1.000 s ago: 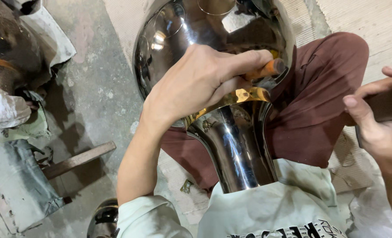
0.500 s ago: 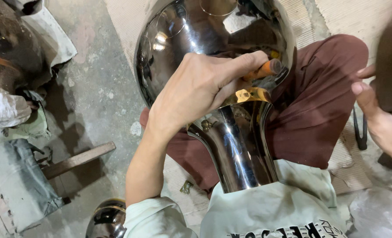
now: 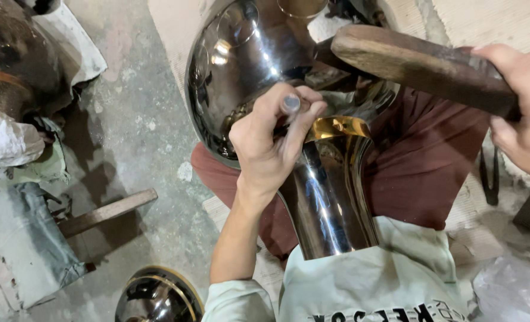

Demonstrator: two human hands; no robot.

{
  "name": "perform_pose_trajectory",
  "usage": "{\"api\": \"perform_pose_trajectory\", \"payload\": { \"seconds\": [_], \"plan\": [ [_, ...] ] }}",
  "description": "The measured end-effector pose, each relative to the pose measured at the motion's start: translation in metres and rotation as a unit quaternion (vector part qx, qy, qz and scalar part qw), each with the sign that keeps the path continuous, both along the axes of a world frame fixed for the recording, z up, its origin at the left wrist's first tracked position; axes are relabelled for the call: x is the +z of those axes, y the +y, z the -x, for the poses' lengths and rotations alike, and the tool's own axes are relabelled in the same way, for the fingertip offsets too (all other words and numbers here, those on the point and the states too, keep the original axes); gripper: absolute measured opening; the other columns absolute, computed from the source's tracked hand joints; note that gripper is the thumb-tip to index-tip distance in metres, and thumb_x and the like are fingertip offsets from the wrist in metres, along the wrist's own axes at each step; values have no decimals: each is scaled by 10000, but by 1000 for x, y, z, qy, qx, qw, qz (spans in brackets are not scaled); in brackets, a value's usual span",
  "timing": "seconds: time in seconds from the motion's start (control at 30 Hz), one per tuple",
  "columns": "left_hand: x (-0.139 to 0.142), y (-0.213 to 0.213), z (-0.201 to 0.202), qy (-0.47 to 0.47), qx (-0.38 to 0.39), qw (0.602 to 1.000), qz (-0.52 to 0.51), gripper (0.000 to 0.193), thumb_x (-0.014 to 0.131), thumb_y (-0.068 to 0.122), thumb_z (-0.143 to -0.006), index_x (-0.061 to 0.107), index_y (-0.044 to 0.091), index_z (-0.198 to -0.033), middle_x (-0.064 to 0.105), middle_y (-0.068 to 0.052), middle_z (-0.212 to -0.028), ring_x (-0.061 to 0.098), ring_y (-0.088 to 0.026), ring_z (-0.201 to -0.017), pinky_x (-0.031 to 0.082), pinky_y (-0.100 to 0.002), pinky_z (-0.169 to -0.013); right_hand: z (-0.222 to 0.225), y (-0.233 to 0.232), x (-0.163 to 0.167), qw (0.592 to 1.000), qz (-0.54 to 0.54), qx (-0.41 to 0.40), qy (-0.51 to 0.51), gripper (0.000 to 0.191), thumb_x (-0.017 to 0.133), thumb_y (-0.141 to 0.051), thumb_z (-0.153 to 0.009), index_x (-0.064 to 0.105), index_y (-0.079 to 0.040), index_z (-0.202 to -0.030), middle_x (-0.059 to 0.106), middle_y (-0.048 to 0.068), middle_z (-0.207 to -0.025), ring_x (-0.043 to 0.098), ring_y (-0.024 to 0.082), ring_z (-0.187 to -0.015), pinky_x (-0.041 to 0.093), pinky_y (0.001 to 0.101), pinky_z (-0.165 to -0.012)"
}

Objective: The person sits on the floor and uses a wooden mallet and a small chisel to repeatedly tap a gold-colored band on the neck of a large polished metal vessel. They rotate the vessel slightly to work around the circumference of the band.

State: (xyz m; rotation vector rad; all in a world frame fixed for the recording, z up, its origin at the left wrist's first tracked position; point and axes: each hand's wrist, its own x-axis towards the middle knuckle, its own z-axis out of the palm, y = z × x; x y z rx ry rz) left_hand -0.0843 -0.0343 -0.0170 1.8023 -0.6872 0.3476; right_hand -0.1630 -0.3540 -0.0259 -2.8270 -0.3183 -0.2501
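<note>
A shiny steel vessel with a round bulb [image 3: 241, 71] and a flared stem [image 3: 330, 203] lies across my lap. A gold band [image 3: 336, 127] rings its neck. My left hand [image 3: 268, 146] is closed at that neck, fingers pinched around a small tool that they almost entirely hide. My right hand [image 3: 524, 104] grips a dark wooden mallet [image 3: 420, 65], held above the vessel with its rounded end over the bulb. The mallet is not touching the metal.
Another polished metal piece [image 3: 157, 295] sits on the concrete floor at the bottom left. A wooden stick [image 3: 107, 211] and grey cloth [image 3: 20, 250] lie to the left. A dark metal vessel [image 3: 8, 65] wrapped in white cloth is at the top left.
My right hand has swung the wooden mallet in from the right, over the vessel. My left hand has shifted its grip at the neck, fingers now pinched tighter.
</note>
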Motion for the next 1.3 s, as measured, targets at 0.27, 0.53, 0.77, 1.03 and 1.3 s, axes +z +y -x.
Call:
{"api": "perform_pose_trajectory", "payload": {
  "seconds": [0.27, 0.53, 0.77, 1.03, 1.3],
  "plan": [
    [-6, 1, 2, 11, 7, 1000, 5, 326, 793, -45, -1004, 558, 44, -1212, 721, -71, -965, 745, -119, -828, 607, -202, -729, -35, -21, -11, 998, -51, 23, 33, 529, 614, 115, -946, 548, 13, -1461, 650, 199, -1088, 670, 281, -906, 544, 364, -833],
    [-24, 14, 3, -45, 50, 995, -70, 247, 761, -21, -871, 740, 73, -1099, 752, -81, -1067, 754, -248, -926, 592, -335, -865, -64, -24, -14, 996, -66, 39, 52, 492, 553, 53, -996, 529, 6, -1485, 640, 196, -1110, 667, 269, -922, 546, 341, -840],
    [-14, 13, -2, -29, 20, 996, -80, 216, 818, 13, -890, 740, 76, -1081, 735, -95, -1015, 739, -249, -882, 581, -326, -793, -72, -27, -16, 994, -83, 41, 61, 467, 500, -1, -1039, 512, 0, -1506, 632, 193, -1129, 665, 258, -937, 548, 322, -846],
    [21, 10, -16, 48, -82, 988, -122, 177, 777, 64, -991, 682, 67, -1141, 709, -64, -914, 735, -199, -778, 581, -288, -714, -50, -38, -26, 990, -118, 27, 68, 448, 440, -63, -1089, 492, -7, -1530, 622, 190, -1151, 662, 246, -954, 551, 299, -853],
    [40, 6, -32, 0, -175, 971, -161, 276, 719, 7, -954, 620, 85, -1200, 690, -114, -930, 697, -285, -827, 568, -363, -768, 29, -32, -24, 963, -234, -46, 124, 515, 461, -88, -1031, 478, -1, -1538, 617, 179, -1083, 606, 210, -802, 513, 278, -729]
  ]
}}
